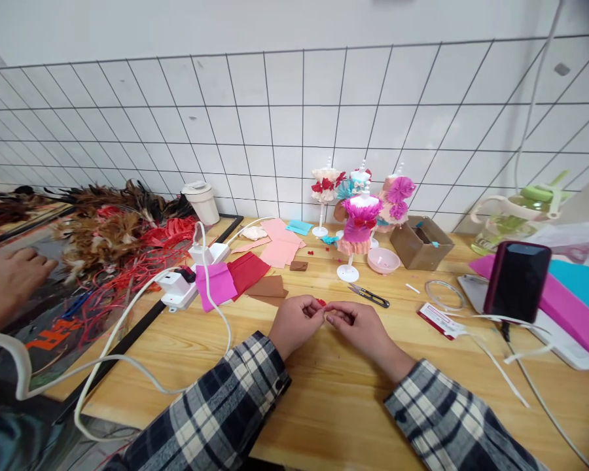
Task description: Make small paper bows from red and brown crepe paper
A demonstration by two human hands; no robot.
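My left hand (294,322) and my right hand (360,325) meet over the middle of the wooden table (324,386). Both pinch a tiny red paper piece (322,303) between their fingertips. My sleeves are plaid. Just beyond the hands lie small black snips (370,296) and sheets of pink, magenta, red and brown paper (248,275). Small mannequin stands in paper dresses (358,222) stand further back.
A white power strip (186,275) and its cable trail across the left. Another person's hand (7,281) rests at the far left beside feathers and red cords (112,232). A phone (517,280), cardboard box (421,242), pink bowl (383,260), cup (202,201) and green bottle (515,216) stand around.
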